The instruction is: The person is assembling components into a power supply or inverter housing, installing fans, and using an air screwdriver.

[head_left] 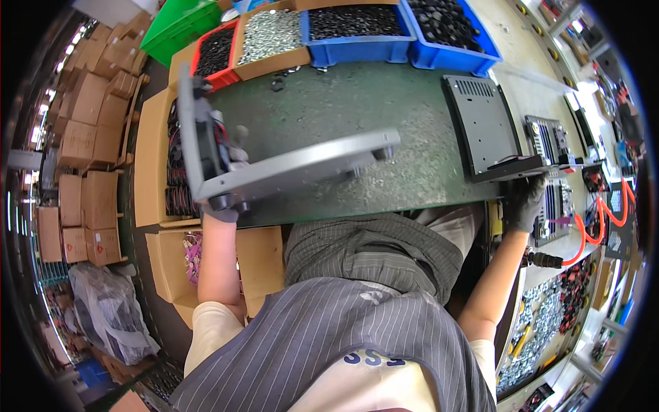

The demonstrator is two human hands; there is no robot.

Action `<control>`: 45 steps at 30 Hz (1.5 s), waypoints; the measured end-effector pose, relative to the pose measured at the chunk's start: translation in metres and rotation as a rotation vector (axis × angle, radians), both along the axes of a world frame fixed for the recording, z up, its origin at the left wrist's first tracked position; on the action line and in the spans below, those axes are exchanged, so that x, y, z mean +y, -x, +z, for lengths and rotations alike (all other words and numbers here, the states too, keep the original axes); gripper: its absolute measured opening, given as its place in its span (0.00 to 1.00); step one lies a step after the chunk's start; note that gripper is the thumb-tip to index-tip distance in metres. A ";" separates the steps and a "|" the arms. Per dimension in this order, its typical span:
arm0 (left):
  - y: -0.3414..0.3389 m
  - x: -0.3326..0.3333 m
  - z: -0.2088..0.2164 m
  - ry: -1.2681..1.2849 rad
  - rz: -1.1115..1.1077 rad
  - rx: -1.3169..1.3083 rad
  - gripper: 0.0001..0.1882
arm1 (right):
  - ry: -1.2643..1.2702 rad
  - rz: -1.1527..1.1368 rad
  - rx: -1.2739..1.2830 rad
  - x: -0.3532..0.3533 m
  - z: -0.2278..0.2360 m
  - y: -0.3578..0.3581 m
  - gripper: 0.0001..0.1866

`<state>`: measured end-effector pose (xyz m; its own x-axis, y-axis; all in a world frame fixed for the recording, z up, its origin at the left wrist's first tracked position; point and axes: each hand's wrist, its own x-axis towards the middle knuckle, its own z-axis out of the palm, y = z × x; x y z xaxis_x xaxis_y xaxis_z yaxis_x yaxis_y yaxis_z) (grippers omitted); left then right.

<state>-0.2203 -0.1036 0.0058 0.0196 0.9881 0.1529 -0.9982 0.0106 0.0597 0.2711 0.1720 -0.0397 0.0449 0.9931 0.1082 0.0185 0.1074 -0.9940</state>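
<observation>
The left hand (pixel 221 209), gloved, is clamped on the corner of a grey metal chassis panel (pixel 274 168) held above the green bench mat (pixel 357 117), at nine o'clock from the body. The right hand (pixel 525 199), also gloved, has its fingers closed on the near edge of a black metal chassis (pixel 484 127) lying at two o'clock. In my judgement the lifted panel needs a firm, level hold so its long free end clears the bins (pixel 357 31) at twelve o'clock.
</observation>
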 end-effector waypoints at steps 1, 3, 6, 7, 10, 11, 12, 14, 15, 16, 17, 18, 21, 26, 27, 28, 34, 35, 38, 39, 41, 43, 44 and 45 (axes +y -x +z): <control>0.000 -0.002 -0.008 0.118 0.244 0.226 0.30 | 0.039 -0.063 0.117 0.000 0.004 0.004 0.28; -0.002 -0.008 -0.010 0.594 0.605 0.666 0.28 | -0.154 -0.101 -0.021 -0.001 0.020 0.022 0.27; -0.002 -0.003 0.020 0.850 1.051 1.156 0.23 | -0.249 -0.166 -0.097 -0.014 0.082 0.053 0.26; -0.009 -0.006 0.036 0.783 1.299 1.531 0.22 | -0.378 -0.132 -0.048 -0.020 0.104 0.067 0.24; -0.046 -0.015 0.084 0.475 1.417 1.956 0.20 | -0.478 0.073 -0.077 -0.047 0.163 0.110 0.25; -0.055 -0.014 0.095 0.219 1.187 2.329 0.19 | -0.458 0.147 -0.149 -0.055 0.178 0.124 0.25; -0.063 -0.011 0.102 0.054 0.886 2.642 0.18 | -0.394 0.160 -0.347 -0.057 0.188 0.141 0.25; -0.073 0.002 0.107 0.056 0.849 2.766 0.18 | -0.179 0.461 -0.434 -0.060 0.195 0.172 0.23; -0.076 0.006 0.107 0.138 0.793 2.903 0.18 | -0.112 0.505 -0.476 -0.057 0.188 0.191 0.19; -0.077 0.011 0.106 0.136 0.765 2.902 0.18 | -0.098 0.538 -0.720 -0.055 0.182 0.206 0.16; -0.077 0.015 0.104 0.154 0.834 2.915 0.19 | -0.277 0.503 -0.923 -0.057 0.174 0.217 0.15; -0.076 0.018 0.102 0.174 0.919 2.934 0.20 | -0.378 0.451 -0.953 -0.059 0.167 0.223 0.14; -0.076 0.019 0.099 0.195 0.894 2.914 0.18 | -0.320 0.436 -0.889 -0.055 0.162 0.222 0.14; -0.081 0.021 0.098 0.204 0.960 2.873 0.14 | -0.718 0.212 -0.614 -0.076 0.167 0.151 0.21; -0.083 0.022 0.097 0.202 1.024 2.887 0.14 | -0.710 0.104 -0.554 -0.086 0.168 0.122 0.22; -0.085 0.022 0.098 0.252 0.982 2.884 0.15 | -0.693 -0.159 -0.516 -0.103 0.165 0.092 0.21; -0.092 0.024 0.095 0.208 0.939 2.912 0.18 | -0.588 -0.933 -0.379 -0.099 0.126 -0.118 0.19; -0.092 0.024 0.095 0.273 0.922 2.941 0.19 | -0.290 -0.947 -0.470 -0.098 0.108 -0.139 0.20; -0.095 0.025 0.099 0.331 0.800 2.924 0.21 | 0.275 -0.535 -0.618 -0.094 0.049 -0.167 0.21; -0.096 0.026 0.102 0.343 0.754 2.917 0.23 | 0.283 -0.422 -0.721 -0.088 0.032 -0.166 0.22; -0.101 0.027 0.108 0.328 0.673 2.891 0.23 | 0.516 -0.304 -0.278 -0.070 0.021 -0.167 0.19; -0.106 0.031 0.114 0.343 0.620 2.866 0.24 | 0.369 -0.354 -0.322 -0.058 0.012 -0.154 0.12; -0.110 0.033 0.116 0.246 0.650 2.845 0.24 | 0.422 -0.319 -0.315 -0.054 0.015 -0.152 0.10; -0.112 0.037 0.117 0.171 0.707 2.819 0.25 | 0.456 -0.393 -0.339 -0.055 0.016 -0.147 0.10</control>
<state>-0.1083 -0.0668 0.1231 -0.1553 0.9381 0.3096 0.9748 0.0947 0.2020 0.4185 0.1168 -0.0239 0.4485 0.8596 -0.2448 0.2879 -0.3983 -0.8709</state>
